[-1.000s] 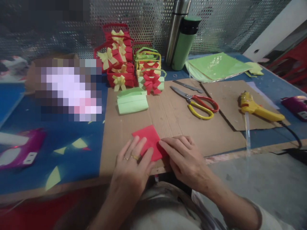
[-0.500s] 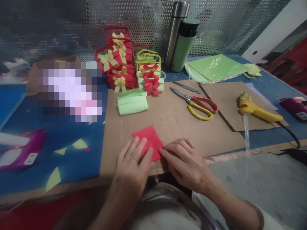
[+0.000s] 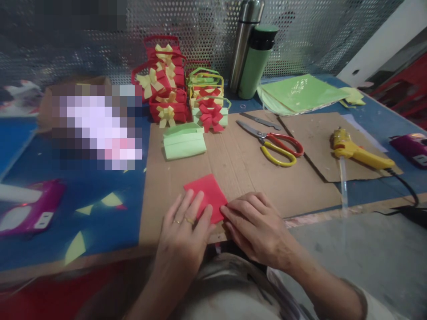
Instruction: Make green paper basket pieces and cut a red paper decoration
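Observation:
A piece of red paper [image 3: 212,191], folded by the look of it, lies on a cardboard sheet [image 3: 230,169] at the table's near edge. My left hand [image 3: 188,222], wearing two rings, rests flat on the paper's left part with fingers stretched out. At the right edge of the paper, my right hand [image 3: 255,224] has its fingers pressed together, pinching that edge; its fingertips are partly hidden. Beyond both hands lies a folded light green paper piece [image 3: 184,146].
Small red paper baskets [image 3: 168,109] and green ones with bows [image 3: 210,113] stand behind. Scissors [image 3: 276,144] and a blade [image 3: 260,121] lie on the cardboard. A yellow glue gun [image 3: 360,153] is at right, green sheets [image 3: 302,94] and a green bottle [image 3: 255,66] at back.
Almost nothing differs. Both hands stay on the red paper, with only a very slight shift of the right fingers at its edge.

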`<state>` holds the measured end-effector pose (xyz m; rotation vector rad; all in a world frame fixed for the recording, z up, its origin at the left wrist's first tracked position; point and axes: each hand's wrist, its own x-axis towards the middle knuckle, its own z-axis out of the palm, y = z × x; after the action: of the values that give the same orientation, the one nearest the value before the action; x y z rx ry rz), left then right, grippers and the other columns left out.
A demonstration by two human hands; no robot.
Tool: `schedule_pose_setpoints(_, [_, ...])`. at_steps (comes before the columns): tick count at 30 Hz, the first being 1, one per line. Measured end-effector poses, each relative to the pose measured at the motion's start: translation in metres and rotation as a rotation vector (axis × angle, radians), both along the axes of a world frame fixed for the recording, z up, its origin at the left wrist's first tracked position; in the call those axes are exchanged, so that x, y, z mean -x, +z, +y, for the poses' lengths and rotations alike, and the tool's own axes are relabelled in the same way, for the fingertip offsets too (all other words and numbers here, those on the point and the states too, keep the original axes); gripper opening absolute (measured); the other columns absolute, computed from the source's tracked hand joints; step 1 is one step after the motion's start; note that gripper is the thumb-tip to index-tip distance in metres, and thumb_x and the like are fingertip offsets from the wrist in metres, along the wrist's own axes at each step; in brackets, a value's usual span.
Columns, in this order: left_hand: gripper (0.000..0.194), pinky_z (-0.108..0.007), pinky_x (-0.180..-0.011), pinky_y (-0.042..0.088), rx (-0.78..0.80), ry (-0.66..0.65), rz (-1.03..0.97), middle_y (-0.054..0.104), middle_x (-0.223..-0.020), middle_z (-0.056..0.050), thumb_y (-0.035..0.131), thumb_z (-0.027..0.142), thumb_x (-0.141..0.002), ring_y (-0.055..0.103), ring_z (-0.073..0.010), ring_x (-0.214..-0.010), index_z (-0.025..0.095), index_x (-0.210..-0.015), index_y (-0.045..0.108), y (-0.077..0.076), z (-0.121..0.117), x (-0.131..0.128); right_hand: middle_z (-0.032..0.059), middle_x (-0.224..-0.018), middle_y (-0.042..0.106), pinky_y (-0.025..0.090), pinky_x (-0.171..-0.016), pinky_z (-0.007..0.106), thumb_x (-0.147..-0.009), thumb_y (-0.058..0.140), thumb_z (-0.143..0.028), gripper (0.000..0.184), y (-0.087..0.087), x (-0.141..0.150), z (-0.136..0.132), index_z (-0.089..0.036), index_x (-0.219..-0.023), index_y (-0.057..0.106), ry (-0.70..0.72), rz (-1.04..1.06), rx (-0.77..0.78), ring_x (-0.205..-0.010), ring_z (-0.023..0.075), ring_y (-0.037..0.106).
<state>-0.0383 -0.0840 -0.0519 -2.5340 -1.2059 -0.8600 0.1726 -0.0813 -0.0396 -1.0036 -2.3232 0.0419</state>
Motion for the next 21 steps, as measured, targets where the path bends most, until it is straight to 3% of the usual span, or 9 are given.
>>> schedule_pose_setpoints(7, [0.024, -0.060, -0.107, 0.051, -0.007, -0.012, 0.016, 0.068, -0.133, -0.025, 0.063, 0.017, -0.096, 0.061, -0.0395, -0.131, 0.008, -0.117, 0.067, -0.0025, -0.0016, 0.0018, 0.0135, -0.109, 0.073, 0.050, -0.093, 0.043, -0.103, 0.056, -0.033, 0.028, -0.0074, 0.0005, -0.0071, -0.012, -0.119, 0.068, -0.042, -0.032, -0.033, -0.101, 0.0241, 0.065])
schedule_pose_setpoints(11, [0.027, -0.060, -0.108, 0.049, 0.026, -0.050, -0.019, 0.067, -0.134, -0.026, 0.056, 0.024, -0.100, 0.058, -0.0399, -0.134, 0.007, -0.118, 0.067, -0.0012, -0.0007, 0.0045, 0.0130, -0.109, 0.074, 0.051, -0.093, 0.042, -0.103, 0.057, -0.032, 0.029, -0.0070, -0.0022, -0.0038, -0.011, -0.120, 0.067, -0.003, -0.032, -0.032, -0.104, 0.0237, 0.066])
schedule_pose_setpoints(16, [0.022, -0.049, -0.107, 0.052, 0.065, -0.001, -0.121, 0.073, -0.127, -0.017, 0.052, 0.008, -0.098, 0.063, -0.0300, -0.130, 0.012, -0.116, 0.064, 0.0017, 0.0017, 0.0045, 0.0123, -0.107, 0.075, 0.052, -0.089, 0.040, -0.104, 0.054, -0.032, 0.026, -0.0036, -0.0017, -0.0001, -0.014, -0.117, 0.068, 0.015, -0.022, -0.044, -0.099, 0.0225, 0.067])
schedule_pose_setpoints(21, [0.021, -0.048, -0.106, 0.052, 0.046, 0.011, -0.129, 0.074, -0.124, -0.019, 0.054, 0.010, -0.098, 0.066, -0.0306, -0.127, 0.010, -0.118, 0.061, 0.0033, 0.0024, 0.0022, 0.0125, -0.108, 0.075, 0.050, -0.090, 0.040, -0.104, 0.055, -0.033, 0.027, -0.0048, -0.0004, -0.0023, -0.013, -0.116, 0.069, -0.013, -0.031, -0.047, -0.097, 0.0218, 0.066])
